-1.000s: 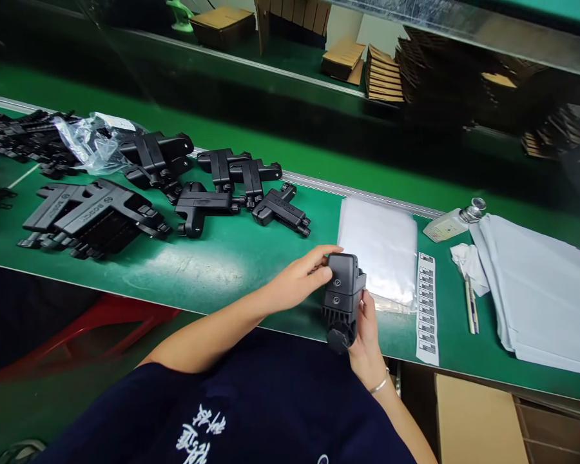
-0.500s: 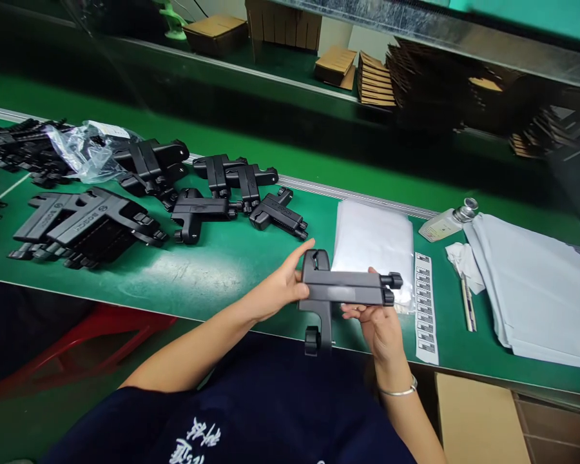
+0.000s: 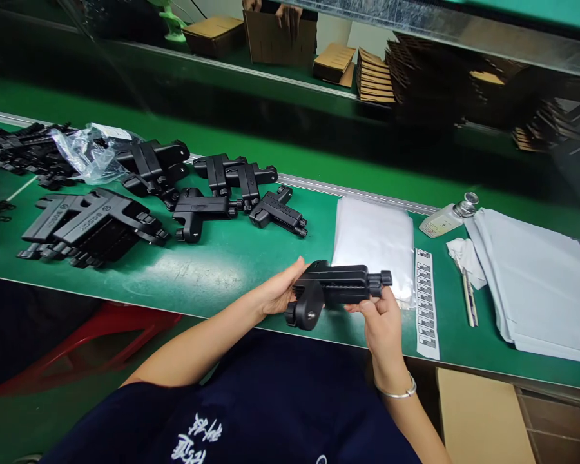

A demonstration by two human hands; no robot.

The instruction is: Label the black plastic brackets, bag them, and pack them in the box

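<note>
Between my two hands is a black plastic mounting bracket [image 3: 341, 276] with knobs at its ends, held above the bench's front edge. My left hand [image 3: 281, 289] is closed round its left end, behind the rounded arm with the side knob. At the right end, my right hand [image 3: 383, 320] grips it from below, its fingers near the two end knobs. Just behind the bracket lies a stack of clear plastic bags [image 3: 374, 232]. More black brackets rest to the left, among them one with its end knobs turned rightward [image 3: 280, 211].
Stacked brackets [image 3: 91, 222] and a crumpled plastic bag [image 3: 94, 151] occupy the left. To the right are a label strip [image 3: 426, 303], a pen [image 3: 468, 299], a bottle [image 3: 447, 218] and white sheets [image 3: 536, 283]. Across the bench, another person's hand [image 3: 289, 18] touches cardboard.
The bracket has been tilted in my hands, so its side and lower arm now face me. Another person's hands have appeared at the cardboard at the back.
</note>
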